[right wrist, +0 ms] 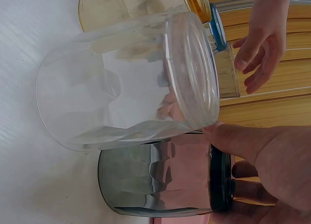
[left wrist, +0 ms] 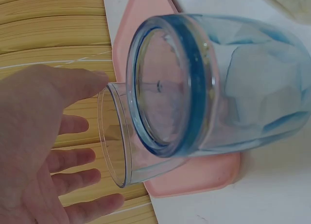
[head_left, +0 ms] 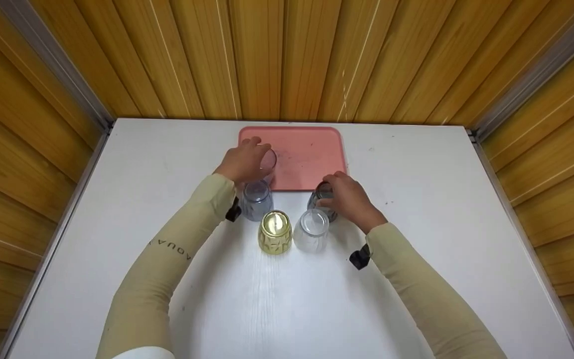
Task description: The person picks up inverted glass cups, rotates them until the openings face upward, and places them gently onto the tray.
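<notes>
On the left part of the pink tray (head_left: 307, 159), a clear glass (left wrist: 146, 161) stands upright, rim up. My left hand (head_left: 245, 162) is beside its rim, fingers spread and apart in the left wrist view. Directly in front of it a blue glass (head_left: 257, 202) stands upside down on the table. My right hand (head_left: 351, 198) grips a dark grey glass (right wrist: 184, 178) from above, thumb on one side of its base and fingers on the other. That glass is upside down by the tray's front right corner. Next to it sits a clear faceted glass (head_left: 311, 237), also upside down.
An upside-down yellow glass (head_left: 275, 237) stands between the blue and clear faceted glasses, close to both. Everything rests on a white table (head_left: 277, 309). Wood-patterned panels (head_left: 307, 60) enclose its back and sides.
</notes>
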Motion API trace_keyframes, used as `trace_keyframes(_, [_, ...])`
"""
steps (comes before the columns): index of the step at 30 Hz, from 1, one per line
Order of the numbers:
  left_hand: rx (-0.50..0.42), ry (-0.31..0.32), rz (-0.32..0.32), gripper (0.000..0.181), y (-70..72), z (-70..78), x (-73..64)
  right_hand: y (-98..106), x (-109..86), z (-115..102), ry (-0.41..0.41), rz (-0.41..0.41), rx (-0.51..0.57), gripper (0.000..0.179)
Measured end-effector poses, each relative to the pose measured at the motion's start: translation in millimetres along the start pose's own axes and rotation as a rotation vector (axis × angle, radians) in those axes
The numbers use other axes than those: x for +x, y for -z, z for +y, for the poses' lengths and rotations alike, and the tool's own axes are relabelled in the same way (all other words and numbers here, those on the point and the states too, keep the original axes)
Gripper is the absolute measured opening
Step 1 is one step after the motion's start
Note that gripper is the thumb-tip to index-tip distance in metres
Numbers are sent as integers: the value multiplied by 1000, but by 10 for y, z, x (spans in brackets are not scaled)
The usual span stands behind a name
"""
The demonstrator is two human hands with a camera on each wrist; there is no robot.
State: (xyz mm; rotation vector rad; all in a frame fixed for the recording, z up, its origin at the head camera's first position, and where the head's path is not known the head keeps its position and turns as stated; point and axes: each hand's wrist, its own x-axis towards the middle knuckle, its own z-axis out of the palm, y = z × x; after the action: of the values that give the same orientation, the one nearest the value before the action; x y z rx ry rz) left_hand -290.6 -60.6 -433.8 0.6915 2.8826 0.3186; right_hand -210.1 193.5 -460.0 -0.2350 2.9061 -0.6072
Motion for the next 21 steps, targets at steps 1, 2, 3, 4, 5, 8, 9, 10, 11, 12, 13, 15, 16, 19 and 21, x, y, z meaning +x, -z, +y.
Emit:
trace_keyframes(1, [0,-2,4,61,-1,-3,-11,0,0,-1,1,0,-2,53])
trace_keyframes(2, [-3,0,7,60,-3,-5,-20,0,0,-3,1,-1,-2,53])
trace_keyframes(3, [-6,-3,10,59,-6,-6,-29,1,-1,-5,0,-2,-3,52])
trace_keyframes(4, [-10,-7,12,57,-6,-4,-41,2,0,-7,-1,-4,-1,52])
trace_keyframes(5, [-14,-10,15,56,-4,-1,-56,4,-1,-9,-2,-6,0,52])
trace_keyframes(8, [-28,-22,25,54,-2,1,-104,8,-1,-16,0,-12,-2,51])
trace_keyframes(9, [-29,-31,33,54,-2,-1,-119,10,-2,-17,-2,-14,-4,52])
trace_keyframes(10, [-30,-40,41,55,-1,-2,-133,12,-2,-18,-3,-16,-8,52])
trace_keyframes(11, [-32,-47,47,55,-1,-5,-146,14,-4,-20,-4,-15,-13,52])
trace_keyframes(12, [-33,-54,53,55,-2,-6,-155,15,-6,-18,-3,-15,-21,52])
trace_keyframes(13, [-32,-59,58,56,-3,-7,-164,16,-7,-19,-4,-15,-25,53])
trace_keyframes(15, [-33,-61,57,56,-3,-8,-179,17,-9,-20,-8,-16,-24,53])
trace_keyframes(16, [-35,-55,52,55,-1,-6,-185,16,-9,-20,-5,-17,-25,52])
trace_keyframes(19, [-32,-33,32,55,9,5,-205,17,-7,-19,-3,-19,-21,53])
trace_keyframes(21, [-38,-24,20,55,27,16,-222,25,-6,-19,0,-21,-23,53])
